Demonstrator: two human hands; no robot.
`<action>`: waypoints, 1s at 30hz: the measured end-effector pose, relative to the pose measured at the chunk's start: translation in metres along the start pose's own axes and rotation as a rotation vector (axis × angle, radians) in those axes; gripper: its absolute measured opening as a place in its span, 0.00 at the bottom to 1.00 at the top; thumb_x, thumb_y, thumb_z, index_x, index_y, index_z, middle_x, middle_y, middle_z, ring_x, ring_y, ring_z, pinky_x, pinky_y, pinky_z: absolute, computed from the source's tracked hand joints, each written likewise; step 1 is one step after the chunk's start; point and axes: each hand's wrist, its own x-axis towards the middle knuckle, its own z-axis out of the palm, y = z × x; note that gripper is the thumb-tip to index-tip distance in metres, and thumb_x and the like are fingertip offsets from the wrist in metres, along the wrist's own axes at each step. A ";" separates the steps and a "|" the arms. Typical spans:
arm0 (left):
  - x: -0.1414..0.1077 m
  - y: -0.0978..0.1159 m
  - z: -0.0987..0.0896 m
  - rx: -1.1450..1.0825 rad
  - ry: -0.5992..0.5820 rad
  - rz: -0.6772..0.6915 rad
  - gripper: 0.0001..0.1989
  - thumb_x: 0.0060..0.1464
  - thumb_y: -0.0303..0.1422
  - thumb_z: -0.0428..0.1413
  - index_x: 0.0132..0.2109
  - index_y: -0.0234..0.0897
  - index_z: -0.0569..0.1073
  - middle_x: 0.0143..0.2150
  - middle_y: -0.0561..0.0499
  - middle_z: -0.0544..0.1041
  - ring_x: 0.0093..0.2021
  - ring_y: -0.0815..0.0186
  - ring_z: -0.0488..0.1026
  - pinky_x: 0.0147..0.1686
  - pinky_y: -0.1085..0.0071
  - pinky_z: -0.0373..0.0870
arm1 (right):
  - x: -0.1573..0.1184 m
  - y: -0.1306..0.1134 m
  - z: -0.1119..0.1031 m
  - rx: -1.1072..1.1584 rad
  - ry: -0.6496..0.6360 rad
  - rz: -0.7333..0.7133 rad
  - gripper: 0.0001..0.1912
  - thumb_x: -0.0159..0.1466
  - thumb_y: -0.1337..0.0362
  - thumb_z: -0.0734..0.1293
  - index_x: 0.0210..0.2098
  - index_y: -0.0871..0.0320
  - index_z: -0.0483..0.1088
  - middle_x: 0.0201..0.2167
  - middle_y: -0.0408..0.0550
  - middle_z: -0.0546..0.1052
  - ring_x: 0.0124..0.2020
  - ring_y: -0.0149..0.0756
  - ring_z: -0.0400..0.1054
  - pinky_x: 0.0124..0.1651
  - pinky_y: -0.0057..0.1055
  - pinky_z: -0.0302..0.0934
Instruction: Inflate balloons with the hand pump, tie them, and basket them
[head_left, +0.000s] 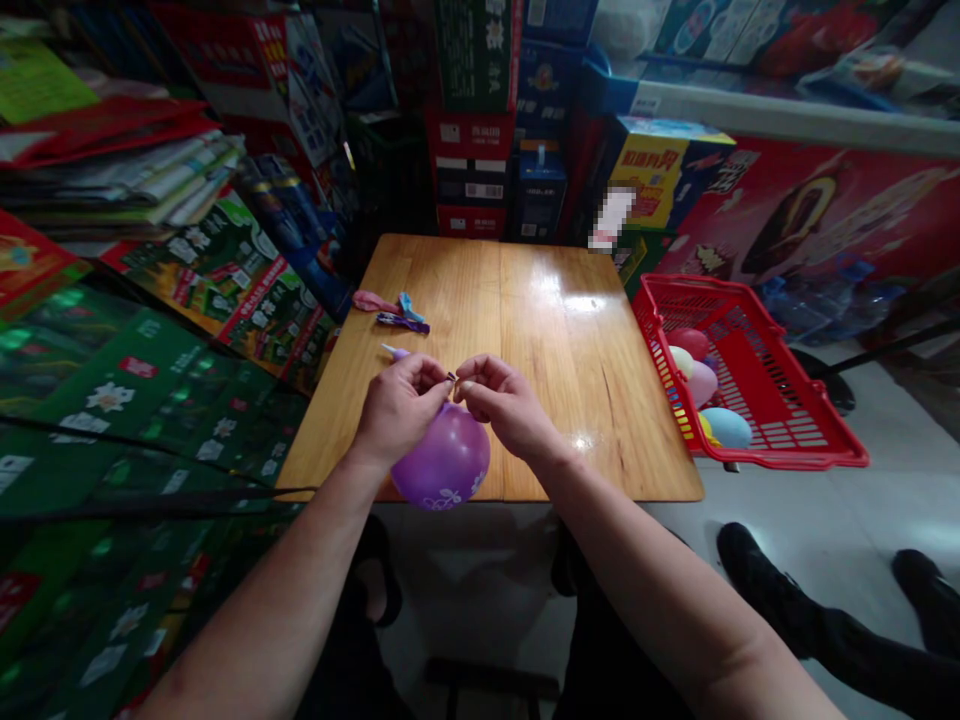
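An inflated purple balloon [444, 460] with white printed flowers hangs below my fingers at the near edge of the table. My left hand [401, 405] is closed, with thumb and forefinger pinching the balloon's neck. From the other side, my right hand [510, 405] pinches the same neck, its fingertips close to the left ones. Behind my left hand lies a small lilac hand pump [397, 352] with a pale pointed tip, partly hidden. Farther back rest limp balloons: a pink one [375, 302], a light blue one [409, 308] and a dark purple one [403, 322].
The wooden table [555, 370] stands before me. To its right, a red basket [795, 400] holds several inflated balloons [726, 428]. Green cartons [112, 400] are stacked close on the left, and more boxes [472, 150] stand behind. Another person's legs [832, 620] show at lower right.
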 end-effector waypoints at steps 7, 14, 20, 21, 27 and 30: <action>0.003 -0.003 -0.005 -0.094 0.061 0.011 0.18 0.51 0.37 0.66 0.47 0.35 0.77 0.36 0.47 0.81 0.36 0.62 0.79 0.38 0.68 0.75 | 0.000 0.002 0.005 -0.228 0.096 -0.059 0.09 0.58 0.61 0.71 0.37 0.56 0.71 0.26 0.39 0.69 0.26 0.28 0.60 0.28 0.26 0.53; -0.005 0.004 -0.004 -0.095 -0.024 0.075 0.14 0.53 0.38 0.66 0.44 0.35 0.78 0.40 0.45 0.82 0.41 0.60 0.81 0.44 0.66 0.77 | 0.009 0.007 -0.006 -0.158 0.126 0.056 0.06 0.57 0.62 0.70 0.31 0.59 0.74 0.22 0.39 0.68 0.22 0.26 0.56 0.25 0.25 0.51; -0.006 0.006 -0.005 -0.065 -0.041 0.088 0.14 0.53 0.40 0.66 0.43 0.35 0.79 0.40 0.45 0.83 0.40 0.60 0.81 0.44 0.66 0.77 | 0.009 0.009 -0.009 -0.113 0.123 0.057 0.06 0.55 0.66 0.68 0.33 0.58 0.75 0.21 0.37 0.66 0.20 0.25 0.52 0.23 0.24 0.47; -0.006 0.006 -0.005 -0.074 -0.049 0.080 0.15 0.53 0.40 0.66 0.43 0.35 0.80 0.40 0.45 0.83 0.40 0.60 0.81 0.44 0.66 0.77 | 0.010 0.010 -0.009 -0.131 0.124 0.042 0.07 0.56 0.67 0.67 0.34 0.57 0.76 0.21 0.37 0.67 0.20 0.25 0.52 0.23 0.25 0.46; -0.003 0.004 -0.005 -0.215 -0.087 -0.019 0.15 0.50 0.38 0.69 0.42 0.34 0.80 0.37 0.45 0.82 0.36 0.62 0.79 0.40 0.68 0.76 | 0.009 0.008 -0.012 -0.299 0.104 -0.063 0.09 0.59 0.66 0.65 0.37 0.56 0.77 0.25 0.41 0.69 0.25 0.29 0.57 0.27 0.26 0.50; -0.002 0.002 -0.006 -0.310 -0.051 -0.034 0.11 0.49 0.34 0.69 0.38 0.35 0.80 0.36 0.48 0.81 0.35 0.65 0.78 0.38 0.71 0.74 | 0.006 0.003 -0.011 -0.406 0.115 -0.084 0.06 0.60 0.63 0.66 0.36 0.56 0.74 0.24 0.39 0.67 0.25 0.29 0.58 0.28 0.26 0.51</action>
